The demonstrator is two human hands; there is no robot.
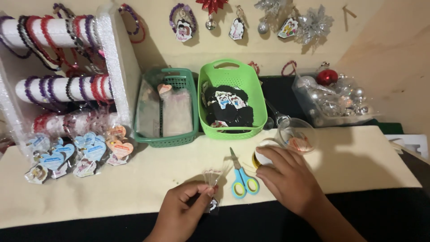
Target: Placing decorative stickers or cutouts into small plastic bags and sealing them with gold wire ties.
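Left hand low at centre, fingers pinched on a small clear bag; bag held up just above the cream mat, near its front edge. Something dark w/ a bit of white under the thumb, mostly covered, kind not clear. Right hand resting on the mat, fingers curled over a round spool w/ gold edge and white top; only the left part of spool visible, rest hidden by fingers, so grasping or only touching: cannot tell. Scissors w/ blue and yellow handles lying flat between both hands, blades pointing away, touching neither hand. Clear round tub just behind right hand, content blurred, red-orange bits inside. Behind, dark green basket w/ clear bags, contents hard to read; light green basket beside it, full of dark pieces w/ small pictures. At far left, white stand w/ bead bracelets on rolls, cut off by frame edge; heart tags in front of it. At right, clear box w/ silver and red balls. On wall, charms, top ones cut off. Both forearms cut off at bottom edge.
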